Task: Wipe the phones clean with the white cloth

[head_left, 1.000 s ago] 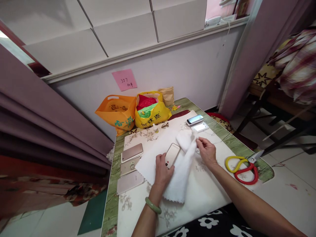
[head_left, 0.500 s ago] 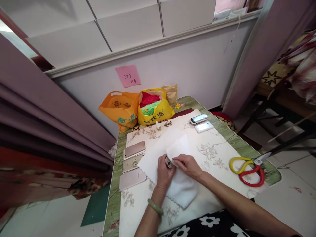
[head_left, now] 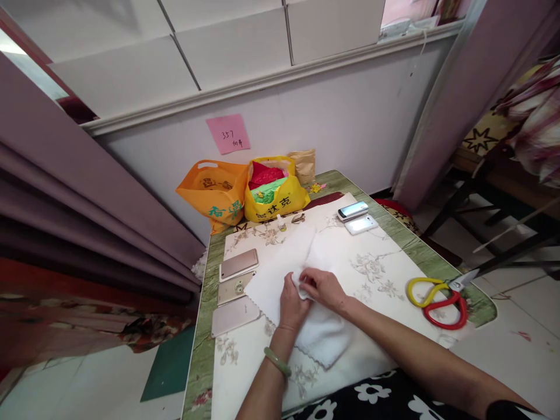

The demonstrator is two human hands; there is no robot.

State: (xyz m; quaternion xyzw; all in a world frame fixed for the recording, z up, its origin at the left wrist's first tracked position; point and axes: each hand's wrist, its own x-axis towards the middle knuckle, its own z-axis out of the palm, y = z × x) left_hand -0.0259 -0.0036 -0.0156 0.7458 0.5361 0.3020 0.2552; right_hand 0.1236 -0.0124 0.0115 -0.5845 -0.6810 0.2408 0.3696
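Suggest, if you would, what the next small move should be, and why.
Perhaps the right hand should gently press the bunched white cloth toward the left hand. The right fingers are at the bunch, and the left hand curls around its other side, so it can probably steady it. What the bunch covers is hidden, so light pressure seems sensible.

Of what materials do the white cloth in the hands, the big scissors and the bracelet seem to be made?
White cloth: matte textile, perhaps fleece, since it looks soft and drapes loosely.
Scissors: blades probably metal, from their silvery grey; handles perhaps plastic or plastic-coated, being evenly yellow and red.
Bracelet: smooth, pale green, slightly shiny; maybe jade, though glass or plastic remains possible.
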